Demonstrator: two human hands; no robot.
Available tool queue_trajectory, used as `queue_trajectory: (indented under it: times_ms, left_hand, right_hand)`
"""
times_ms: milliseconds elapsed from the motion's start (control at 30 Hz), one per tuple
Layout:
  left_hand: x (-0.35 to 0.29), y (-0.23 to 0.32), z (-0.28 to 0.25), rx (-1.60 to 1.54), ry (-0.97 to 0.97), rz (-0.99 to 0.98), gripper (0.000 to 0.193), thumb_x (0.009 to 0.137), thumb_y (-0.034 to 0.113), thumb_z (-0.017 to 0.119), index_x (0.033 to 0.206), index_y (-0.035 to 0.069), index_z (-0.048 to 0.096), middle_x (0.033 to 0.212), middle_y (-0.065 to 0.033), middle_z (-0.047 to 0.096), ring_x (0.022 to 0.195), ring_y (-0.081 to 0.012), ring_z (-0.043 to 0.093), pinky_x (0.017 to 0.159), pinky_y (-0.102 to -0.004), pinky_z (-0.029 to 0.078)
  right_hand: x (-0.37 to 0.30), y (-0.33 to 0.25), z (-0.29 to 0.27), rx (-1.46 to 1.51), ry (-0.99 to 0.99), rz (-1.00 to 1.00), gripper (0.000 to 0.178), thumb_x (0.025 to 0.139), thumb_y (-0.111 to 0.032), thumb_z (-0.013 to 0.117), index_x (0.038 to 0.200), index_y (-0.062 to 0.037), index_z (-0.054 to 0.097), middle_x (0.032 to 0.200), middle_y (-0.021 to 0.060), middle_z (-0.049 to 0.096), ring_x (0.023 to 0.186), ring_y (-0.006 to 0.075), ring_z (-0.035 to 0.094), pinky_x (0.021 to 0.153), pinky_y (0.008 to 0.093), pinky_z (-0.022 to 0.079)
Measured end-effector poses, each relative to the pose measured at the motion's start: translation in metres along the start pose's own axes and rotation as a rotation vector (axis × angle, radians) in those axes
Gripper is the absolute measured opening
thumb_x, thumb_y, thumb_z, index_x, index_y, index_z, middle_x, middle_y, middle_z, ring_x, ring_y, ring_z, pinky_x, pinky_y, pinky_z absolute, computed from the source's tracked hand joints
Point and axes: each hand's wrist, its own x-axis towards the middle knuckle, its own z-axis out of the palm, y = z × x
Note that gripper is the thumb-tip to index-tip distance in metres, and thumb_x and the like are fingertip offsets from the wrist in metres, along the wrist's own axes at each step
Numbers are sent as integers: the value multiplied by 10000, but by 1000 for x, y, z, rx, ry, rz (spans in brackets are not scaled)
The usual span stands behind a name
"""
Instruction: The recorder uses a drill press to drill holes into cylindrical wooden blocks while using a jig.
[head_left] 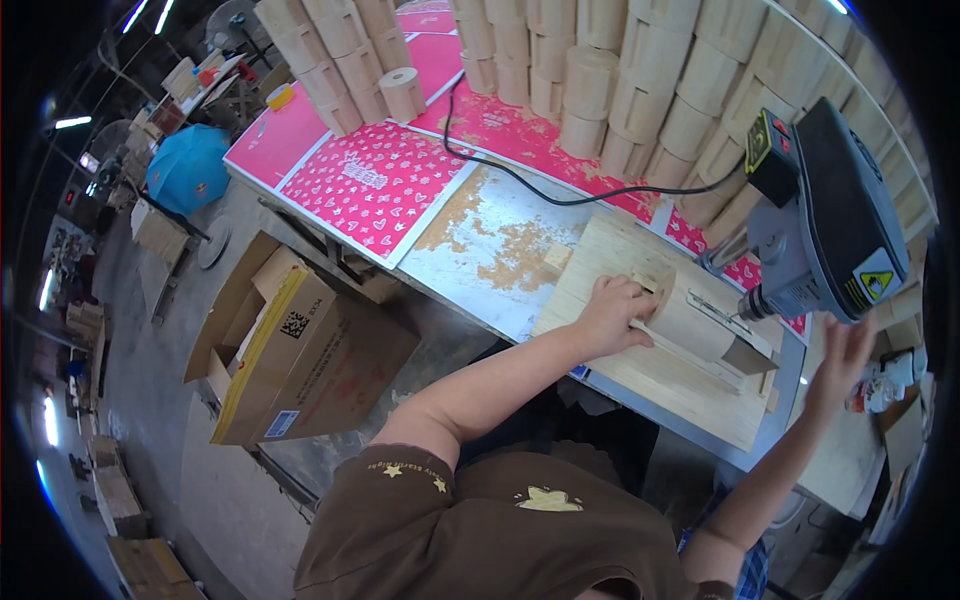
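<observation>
A pale wooden cylinder (690,322) lies on its side in a wooden jig on a flat board (590,290). My left hand (615,318) is closed around its near-left end, thumb along the lower side. Over the cylinder's other end stands a drill press (845,200) with a black housing. Its chuck (757,303) points down at the wood, close to a slot along the top; whether the bit touches cannot be made out. My right hand (843,360) is raised just right of the drill head, fingers apart and slightly blurred, with nothing visible in it.
Stacked wooden cylinders (640,75) line the back of the pink-covered table (375,185). A black cable (560,200) runs across to the drill. Sawdust (515,255) lies left of the board. An open cardboard box (320,360) stands at the left, a blue umbrella (188,168) beyond.
</observation>
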Motion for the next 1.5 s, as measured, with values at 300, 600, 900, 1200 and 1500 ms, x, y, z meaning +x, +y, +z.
queue_trajectory:
  times_ms: [300,600,900,1200,1500]
  left_hand:
    - [2,-2,-4,60,2,17,553,524,307,801,1029,158,635,798,-12,544,848,-244,523,757,-393,336]
    - [5,-1,-7,66,-82,10,410,552,259,808,897,119,636,754,-11,522,821,-225,509,775,-377,312]
    - [5,2,-9,77,-98,-35,369,560,263,810,840,105,627,753,-15,516,824,-228,503,788,-375,307]
    - [11,14,3,134,-59,3,514,563,301,799,1027,148,640,787,-11,540,855,-228,514,790,-384,304]
    - [13,15,35,66,-14,41,481,517,331,798,937,161,638,816,-31,576,873,-240,535,761,-432,345]
  right_hand:
    - [99,-68,5,-258,-4,-224,373,921,-349,480,1138,-82,625,928,84,642,880,158,572,772,272,436]
    - [-45,-90,-10,-293,-35,-284,182,905,-106,509,888,11,648,602,21,469,542,67,429,490,229,313]
    - [-83,-8,39,-70,100,-392,93,828,-2,555,875,9,635,672,89,555,590,188,502,546,286,381]
    - [50,-90,5,-258,205,-217,193,888,-148,530,861,4,644,622,16,518,601,72,496,527,230,355]
    - [76,-49,-25,-479,73,-300,315,944,-266,450,1027,-6,607,851,76,607,751,143,558,647,272,443]
